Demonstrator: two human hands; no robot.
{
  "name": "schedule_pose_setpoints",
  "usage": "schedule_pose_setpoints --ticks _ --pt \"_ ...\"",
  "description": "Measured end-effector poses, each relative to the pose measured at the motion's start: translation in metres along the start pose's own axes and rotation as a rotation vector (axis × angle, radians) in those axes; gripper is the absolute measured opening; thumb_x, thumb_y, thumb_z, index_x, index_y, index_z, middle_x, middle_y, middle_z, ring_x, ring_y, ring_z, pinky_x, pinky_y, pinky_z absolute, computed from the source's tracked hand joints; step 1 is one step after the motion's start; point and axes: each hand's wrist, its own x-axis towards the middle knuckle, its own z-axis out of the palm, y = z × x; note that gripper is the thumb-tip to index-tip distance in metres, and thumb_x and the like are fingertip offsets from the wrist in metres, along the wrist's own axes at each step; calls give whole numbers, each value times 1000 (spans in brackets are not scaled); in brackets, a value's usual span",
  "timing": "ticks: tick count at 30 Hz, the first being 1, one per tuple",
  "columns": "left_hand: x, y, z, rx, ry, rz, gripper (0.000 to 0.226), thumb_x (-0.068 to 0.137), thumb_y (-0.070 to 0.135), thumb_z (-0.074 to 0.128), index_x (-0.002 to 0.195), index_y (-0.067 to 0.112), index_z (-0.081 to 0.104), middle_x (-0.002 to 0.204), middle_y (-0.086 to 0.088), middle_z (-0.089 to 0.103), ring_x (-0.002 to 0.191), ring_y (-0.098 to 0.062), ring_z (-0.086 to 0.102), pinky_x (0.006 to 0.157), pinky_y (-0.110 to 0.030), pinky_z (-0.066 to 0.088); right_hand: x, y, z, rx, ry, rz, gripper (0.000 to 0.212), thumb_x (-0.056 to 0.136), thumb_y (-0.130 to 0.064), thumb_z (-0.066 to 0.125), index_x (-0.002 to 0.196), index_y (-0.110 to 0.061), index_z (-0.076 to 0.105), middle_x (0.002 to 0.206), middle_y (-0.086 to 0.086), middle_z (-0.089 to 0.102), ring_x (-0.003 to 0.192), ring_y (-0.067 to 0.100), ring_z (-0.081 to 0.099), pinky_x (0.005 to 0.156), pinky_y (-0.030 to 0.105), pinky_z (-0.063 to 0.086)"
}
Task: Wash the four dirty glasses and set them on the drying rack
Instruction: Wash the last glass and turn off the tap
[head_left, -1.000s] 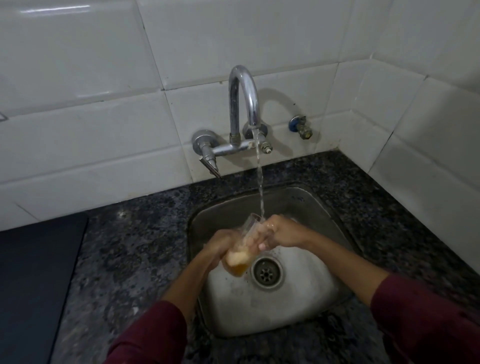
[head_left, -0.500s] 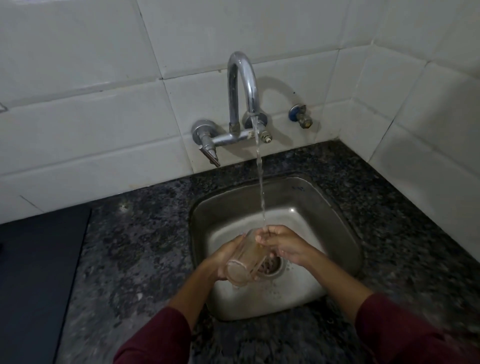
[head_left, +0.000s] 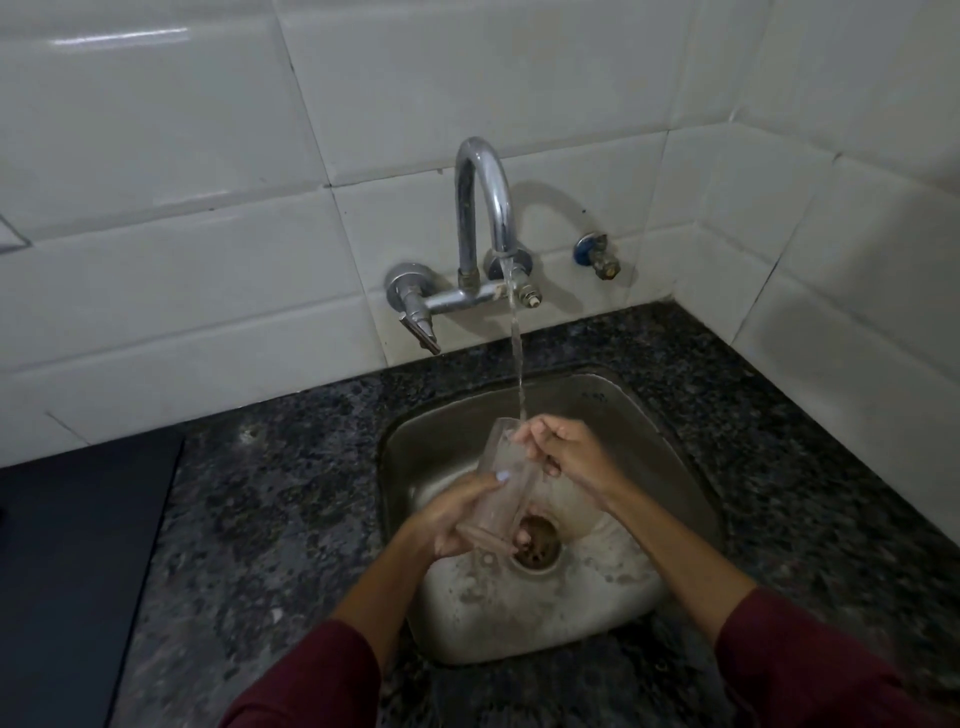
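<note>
A clear drinking glass (head_left: 501, 488) is tilted over the steel sink (head_left: 649, 415), its mouth up toward the running water from the tap (head_left: 480, 208). My left hand (head_left: 452, 525) grips the glass around its lower body and base. My right hand (head_left: 563, 449) holds the rim, with fingers curled at the mouth of the glass, right under the stream. The glass looks empty of coloured liquid. No other glasses and no drying rack are in view.
The sink drain (head_left: 535, 543) sits just below the glass. Dark speckled granite counter (head_left: 270, 519) surrounds the sink. A black flat surface (head_left: 72, 571) lies at the left. White tiled walls close the back and right; a small valve (head_left: 597, 257) sticks out beside the tap.
The orange liquid seen in the glass a second ago is gone. The glass stays tilted under the stream, and my right hand has shifted up to its rim.
</note>
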Motion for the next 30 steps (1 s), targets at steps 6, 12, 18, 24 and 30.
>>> schedule_pose_setpoints --ticks 6,12,18,24,30 --pt "7 1 21 415 353 361 50 65 20 78 111 21 58 96 -4 66 80 -14 66 66 -31 55 3 -17 -1 -330 102 -145 29 97 -12 45 79 -3 67 60 -4 60 51 -8 56 58 4 43" --pt "13 -15 23 885 627 615 68 71 24 83 124 32 40 103 11 61 82 7 60 64 -8 46 3 -16 8 -427 110 -166 20 91 -2 51 81 -1 69 71 6 69 56 -13 58 60 1 42" --pt "5 3 12 285 113 372 80 58 31 86 126 14 50 111 -16 65 94 -29 68 76 -40 58 -1 -21 -4 -86 -27 -169 29 94 0 46 73 -6 63 59 -2 63 54 -2 57 55 8 42" --pt "12 10 29 367 280 416 58 61 9 79 113 14 55 100 -12 64 81 -23 66 70 -37 58 1 -26 -4 -241 26 -184 33 94 -3 48 66 -12 63 59 -3 61 54 -3 56 60 11 43" --pt "19 -3 42 1005 766 594 85 60 40 74 135 21 36 115 -2 62 97 -19 63 79 -34 52 3 -26 15 -503 204 -134 26 88 -5 48 71 -8 67 70 7 70 68 14 66 68 26 52"
